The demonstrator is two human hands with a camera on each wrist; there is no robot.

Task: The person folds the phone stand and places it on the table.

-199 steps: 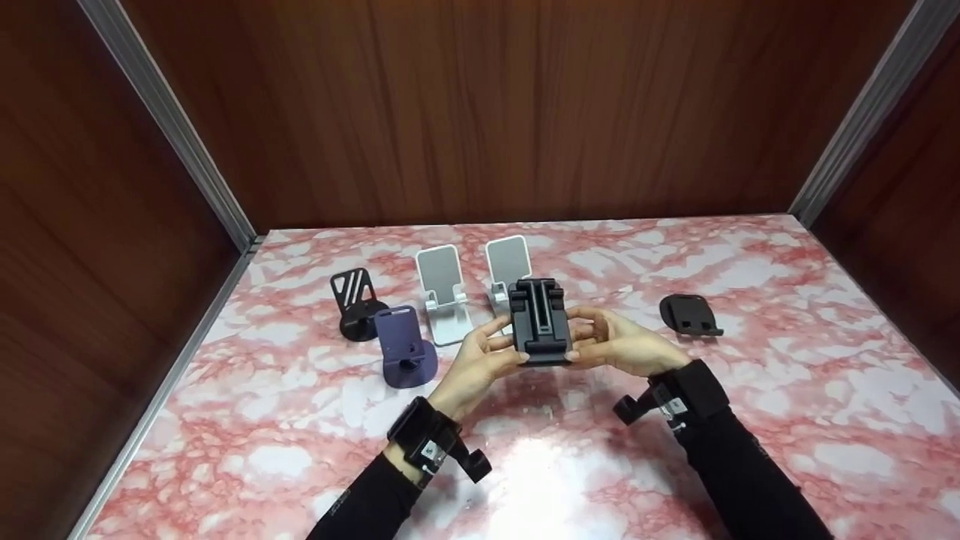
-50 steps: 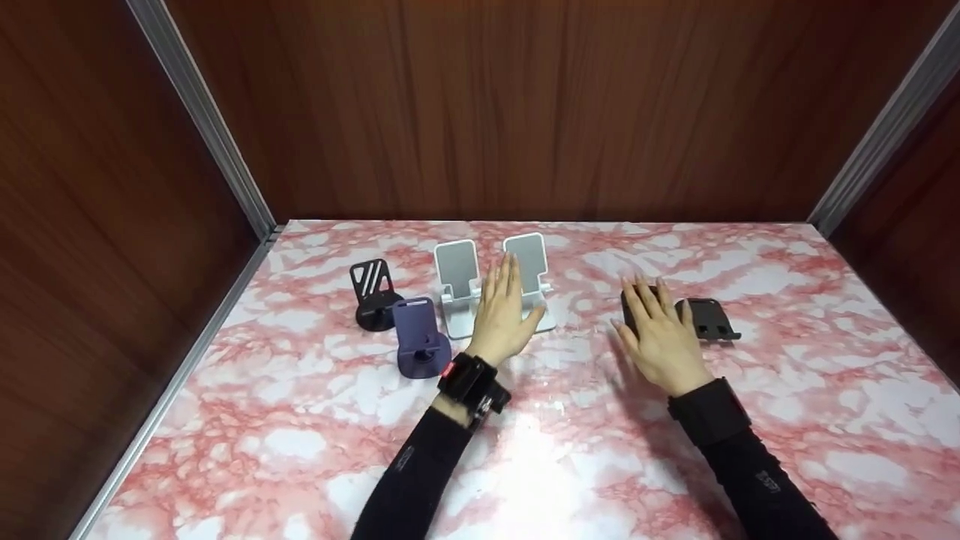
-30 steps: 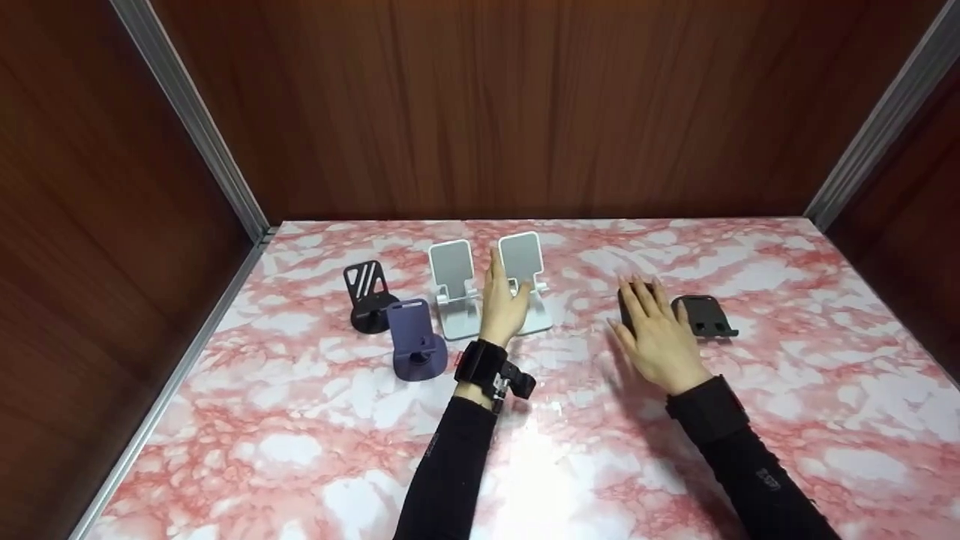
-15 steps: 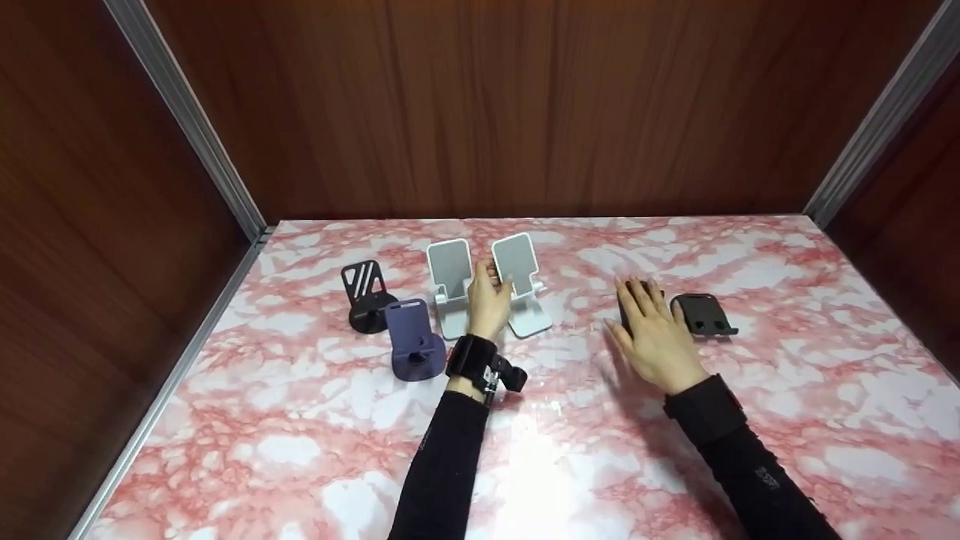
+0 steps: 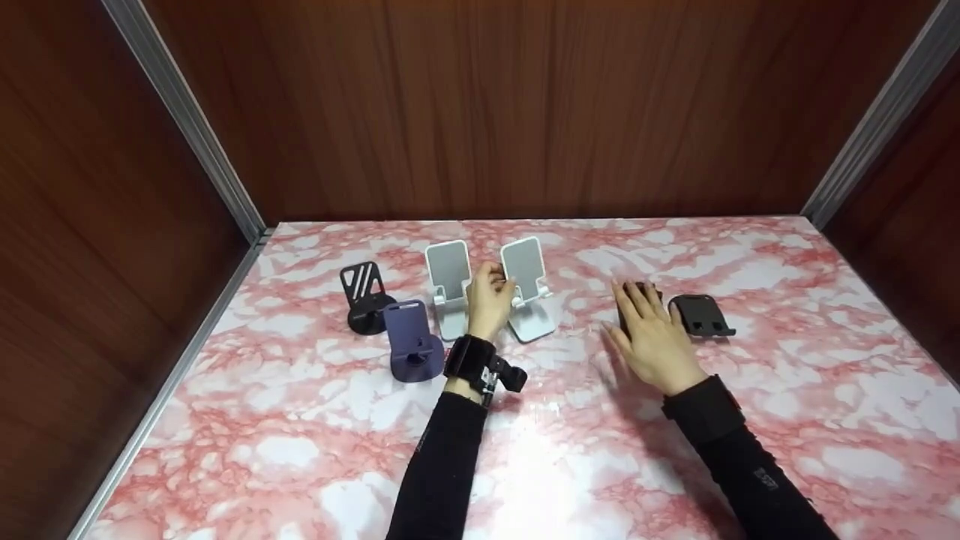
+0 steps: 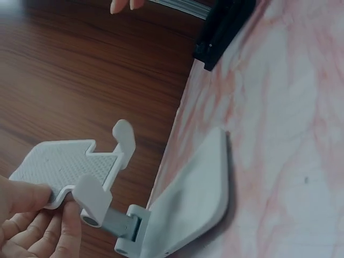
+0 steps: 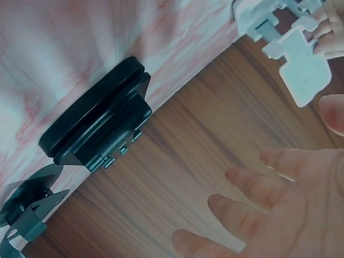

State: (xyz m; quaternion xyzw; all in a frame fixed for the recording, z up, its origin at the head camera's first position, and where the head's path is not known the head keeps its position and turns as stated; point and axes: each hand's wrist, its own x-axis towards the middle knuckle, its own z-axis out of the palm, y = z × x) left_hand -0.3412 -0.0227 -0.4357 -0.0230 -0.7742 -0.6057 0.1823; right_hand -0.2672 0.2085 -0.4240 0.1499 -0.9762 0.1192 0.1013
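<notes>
My left hand (image 5: 489,301) pinches the lower left edge of the grey-faced plate on the right-hand white phone stand (image 5: 523,262). In the left wrist view, thumb and fingers take this plate (image 6: 64,161) from both faces, above its hinge and flat base (image 6: 188,196). My right hand (image 5: 660,349) is spread with straight fingers, over a folded black phone stand (image 5: 625,309) that it partly hides. From the right wrist, that folded stand (image 7: 102,118) lies on the table, apart from the fingers (image 7: 247,188).
Left of my left hand stand another white phone stand (image 5: 448,266), a purple stand (image 5: 409,330) and a black slotted stand (image 5: 365,289). A black round-based stand (image 5: 699,313) lies low beside my right hand. Wooden panels (image 5: 525,112) enclose the marbled table (image 5: 300,450).
The black stand, earlier held up in both hands, now lies folded under my right hand. My left hand has gone to the right-hand white stand, pinched its plate and tilted it.
</notes>
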